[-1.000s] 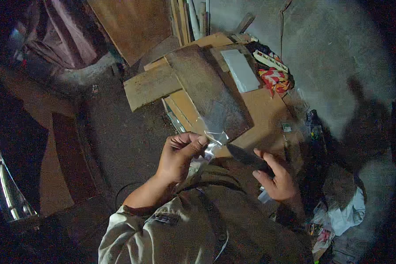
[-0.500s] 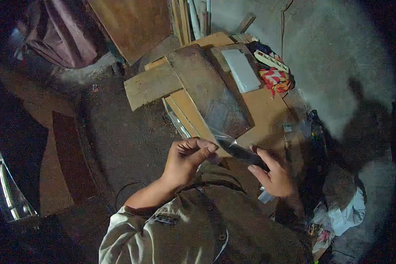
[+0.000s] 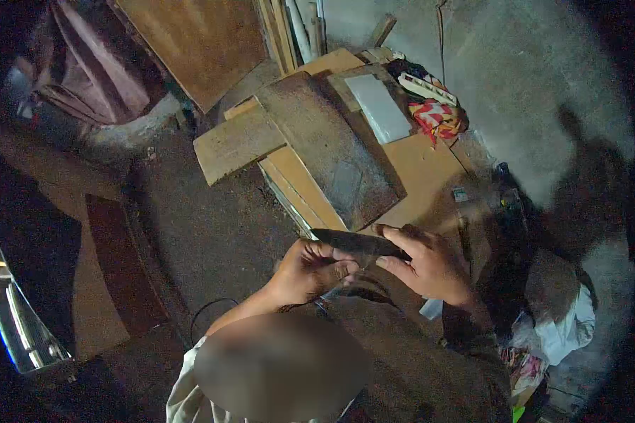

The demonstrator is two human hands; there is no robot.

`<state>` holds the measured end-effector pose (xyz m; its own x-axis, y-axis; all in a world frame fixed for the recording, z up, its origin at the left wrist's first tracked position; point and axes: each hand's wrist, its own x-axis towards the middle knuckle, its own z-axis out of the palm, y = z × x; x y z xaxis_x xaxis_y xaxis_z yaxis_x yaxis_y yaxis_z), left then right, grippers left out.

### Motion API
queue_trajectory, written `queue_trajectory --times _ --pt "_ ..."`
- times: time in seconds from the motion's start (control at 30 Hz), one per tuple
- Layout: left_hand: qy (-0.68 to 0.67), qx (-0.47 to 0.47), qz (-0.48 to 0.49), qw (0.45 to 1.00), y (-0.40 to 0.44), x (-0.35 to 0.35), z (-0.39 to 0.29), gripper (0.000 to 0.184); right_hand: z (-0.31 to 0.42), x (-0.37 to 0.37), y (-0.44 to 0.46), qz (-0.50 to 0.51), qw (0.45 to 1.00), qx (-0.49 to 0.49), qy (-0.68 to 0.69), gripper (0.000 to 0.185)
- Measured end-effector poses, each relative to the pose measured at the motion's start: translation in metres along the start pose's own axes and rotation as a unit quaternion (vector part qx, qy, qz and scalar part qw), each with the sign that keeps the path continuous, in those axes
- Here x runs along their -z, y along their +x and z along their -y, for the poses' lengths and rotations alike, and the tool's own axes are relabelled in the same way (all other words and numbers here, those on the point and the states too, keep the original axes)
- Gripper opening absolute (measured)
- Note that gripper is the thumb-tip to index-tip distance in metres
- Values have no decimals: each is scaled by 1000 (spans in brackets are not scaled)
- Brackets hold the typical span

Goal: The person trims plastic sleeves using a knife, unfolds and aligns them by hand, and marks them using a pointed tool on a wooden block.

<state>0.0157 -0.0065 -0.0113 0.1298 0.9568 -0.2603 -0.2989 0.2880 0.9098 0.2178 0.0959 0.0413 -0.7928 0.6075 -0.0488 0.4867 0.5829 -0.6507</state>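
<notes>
My right hand [image 3: 430, 261] grips one end of a dark, narrow, blade-shaped piece [image 3: 356, 243] between thumb and fingers. Its tapered tip points left, past the fingers of my left hand [image 3: 314, 271]. That left hand is closed in a pinch just below the piece, with what looks like a bit of clear plastic film [image 3: 344, 258] at the fingertips. The film is thin and hard to make out. Both hands are held in front of my body, above the near end of a low board-covered surface [image 3: 423, 180].
A worn dark board [image 3: 310, 134] and a lighter plank [image 3: 236, 144] lie ahead, with a white flat packet [image 3: 377, 109], a power strip [image 3: 427, 88] and a red-yellow cloth [image 3: 436, 121] beyond. White bags [image 3: 564, 324] lie at right. A glass-like panel [image 3: 21, 324] stands at left.
The dark piece has swung flatter, its tip now farther left, behind my left fingers. My left hand has moved slightly right and down; the clear film shows less. The head view has shifted slightly.
</notes>
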Motion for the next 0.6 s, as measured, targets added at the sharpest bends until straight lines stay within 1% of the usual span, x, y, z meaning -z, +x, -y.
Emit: queue_trajectory --times 0.07,0.1,0.17,0.2,0.23,0.27,0.3,0.33,0.37,0.4,0.43,0.47,0.53,0.57,0.6 --pt "5 -21 4 1000 1 3 5 8 -11 -1 -1 -22 999 36 -21 43" --pt "7 -20 4 1000 0 5 4 8 -22 -2 -3 -23 999 37 -19 43" --pt "17 -13 33 999 -2 10 3 7 -44 -2 -5 -182 979 -14 -92 42" --pt "-3 -33 49 998 -1 12 8 7 -33 11 -2 -216 970 -52 -101 41" --pt "-3 -33 48 998 0 12 10 7 -35 10 -1 -215 970 -51 -101 41" --pt "5 -4 25 1000 1 10 10 7 -38 8 -1 -204 974 -97 28 39" --pt "14 26 2 1000 2 9 10 7 -42 3 -1 -188 959 -141 157 38" --pt "40 16 17 999 6 11 12 8 -44 -10 -2 -165 929 -192 270 32" --pt "41 16 18 999 9 10 18 8 -48 -26 -2 -166 929 -192 270 32" --pt "34 -5 18 999 13 9 24 8 -53 -42 -2 -105 906 -169 375 24" --pt "26 -26 17 999 17 8 30 9 -54 -51 0 -41 868 -143 474 16" --pt "13 -73 26 997 21 7 35 11 -49 -56 4 -41 867 -143 475 16" --pt "2 -64 14 998 24 5 34 11 -41 -64 11 -30 886 -151 437 15" --pt "-12 -56 2 998 24 5 34 11 -41 -67 13 -31 885 -151 439 15" --pt "-9 -56 3 998 25 7 37 11 -42 -71 15 -55 872 -162 458 15"
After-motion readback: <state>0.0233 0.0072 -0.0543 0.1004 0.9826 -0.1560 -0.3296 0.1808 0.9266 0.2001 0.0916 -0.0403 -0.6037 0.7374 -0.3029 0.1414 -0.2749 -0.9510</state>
